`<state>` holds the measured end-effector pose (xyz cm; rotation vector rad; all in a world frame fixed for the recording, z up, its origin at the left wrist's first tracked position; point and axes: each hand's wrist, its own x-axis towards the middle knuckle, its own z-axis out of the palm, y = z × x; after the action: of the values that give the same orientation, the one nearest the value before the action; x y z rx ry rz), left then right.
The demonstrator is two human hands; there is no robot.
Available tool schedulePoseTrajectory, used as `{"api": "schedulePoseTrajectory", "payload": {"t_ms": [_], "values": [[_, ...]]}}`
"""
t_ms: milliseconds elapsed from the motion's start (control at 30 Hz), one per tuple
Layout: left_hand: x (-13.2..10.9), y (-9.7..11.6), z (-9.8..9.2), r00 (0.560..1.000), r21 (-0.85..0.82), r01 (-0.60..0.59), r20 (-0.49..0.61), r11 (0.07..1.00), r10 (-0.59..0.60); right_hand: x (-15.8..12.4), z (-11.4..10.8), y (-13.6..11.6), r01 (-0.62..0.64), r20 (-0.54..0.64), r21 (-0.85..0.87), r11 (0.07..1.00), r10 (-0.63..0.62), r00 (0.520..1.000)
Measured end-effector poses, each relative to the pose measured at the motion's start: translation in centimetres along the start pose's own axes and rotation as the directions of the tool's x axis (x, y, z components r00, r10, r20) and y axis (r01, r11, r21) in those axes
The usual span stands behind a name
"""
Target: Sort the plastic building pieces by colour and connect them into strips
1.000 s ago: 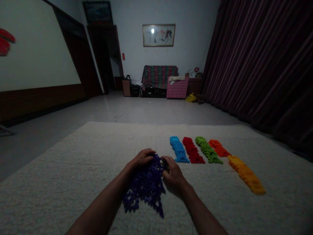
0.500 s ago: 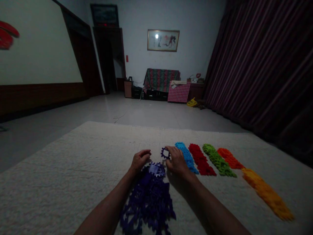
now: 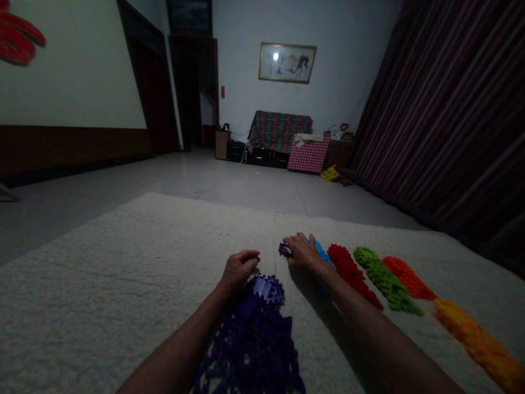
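Observation:
My right hand (image 3: 302, 251) is closed on a small dark purple frame piece (image 3: 283, 250) with toothed edges and a hole in its middle, just above the pale quilted mat (image 3: 164, 246). My left hand (image 3: 241, 268) holds nothing I can see; its fingers stretch to the right with the thumb below them. Near its fingertips lie lighter-looking purple toothed pieces (image 3: 268, 288), at the top of a heap of dark purple interlocking pieces (image 3: 258, 339). Partly behind my right hand is a strip of blue pieces (image 3: 324, 254).
Strips of red pieces (image 3: 353, 273), green pieces (image 3: 385, 279), orange pieces (image 3: 408, 278) and yellow pieces (image 3: 476, 339) lie to the right on the mat. Tiled floor (image 3: 246, 189) lies beyond it. A dark curtain (image 3: 443, 126) hangs on the right.
My right hand has moved forward and to the right with the purple frame piece, away from the heap and closer to the blue strip. My left hand has barely moved. The view has tilted.

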<state>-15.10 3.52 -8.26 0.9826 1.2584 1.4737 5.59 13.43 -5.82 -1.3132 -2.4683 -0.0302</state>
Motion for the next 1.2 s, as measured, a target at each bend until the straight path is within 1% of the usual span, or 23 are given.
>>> {"api": "schedulePoseTrajectory", "payload": {"t_ms": [133,200,300,400,467,500,567,633,667,800,967,1100,1200], "values": [[0.2,-0.1,-0.1,1.000,0.021,0.006,0.001,1.000,-0.006,0.1,-0.5,-0.3,0.014,0.064,-0.041,0.999,-0.012,0.998],[0.2,-0.1,-0.2,1.000,0.010,0.016,0.007,1.000,-0.016,0.1,-0.4,-0.3,0.019,0.073,-0.046,0.999,-0.016,0.997],[0.2,0.0,-0.2,1.000,-0.006,0.016,0.009,1.000,-0.016,0.0,-0.3,-0.5,0.032,0.049,-0.049,0.998,-0.029,0.998],[0.0,0.2,0.0,1.000,-0.025,0.013,-0.008,1.000,-0.014,-0.4,-0.7,-1.2,0.042,-0.027,-0.056,0.998,-0.044,0.999],[0.0,0.3,0.0,1.000,-0.044,0.021,-0.020,0.999,-0.022,-1.1,-1.2,-2.2,0.089,-0.074,-0.009,0.996,-0.089,0.993],[0.0,0.3,0.1,0.999,-0.052,0.023,-0.027,0.998,-0.025,-1.6,-1.4,-2.8,0.117,-0.080,0.041,0.992,-0.113,0.990],[0.0,0.4,0.1,0.999,-0.059,0.022,-0.036,0.998,-0.024,-2.9,-1.7,-4.0,0.142,-0.054,0.174,0.974,-0.135,0.989],[0.0,0.4,0.1,0.999,-0.050,0.015,-0.033,0.999,-0.016,-4.2,-1.6,-5.2,0.113,-0.008,0.285,0.952,-0.116,0.993],[0.0,0.3,0.0,1.000,-0.044,0.010,-0.027,0.999,-0.011,-4.9,-1.4,-5.8,0.100,0.011,0.311,0.945,-0.109,0.994],[0.1,0.1,-0.2,1.000,-0.029,-0.007,-0.007,1.000,0.006,-6.6,-0.7,-7.2,0.127,0.044,0.291,0.948,-0.146,0.988],[0.1,0.3,-0.1,0.999,0.000,-0.003,-0.040,1.000,0.003,-6.9,-0.6,-7.9,0.146,0.003,0.289,0.946,-0.154,0.988],[-0.4,1.1,0.1,0.999,-0.024,0.017,-0.042,1.000,-0.018,-6.9,-1.2,-8.6,0.155,-0.027,0.321,0.934,-0.154,0.988],[-0.8,1.6,0.4,0.997,-0.049,0.043,-0.061,0.998,-0.046,-6.6,-2.3,-8.6,0.106,0.029,0.435,0.894,-0.131,0.991]]}}
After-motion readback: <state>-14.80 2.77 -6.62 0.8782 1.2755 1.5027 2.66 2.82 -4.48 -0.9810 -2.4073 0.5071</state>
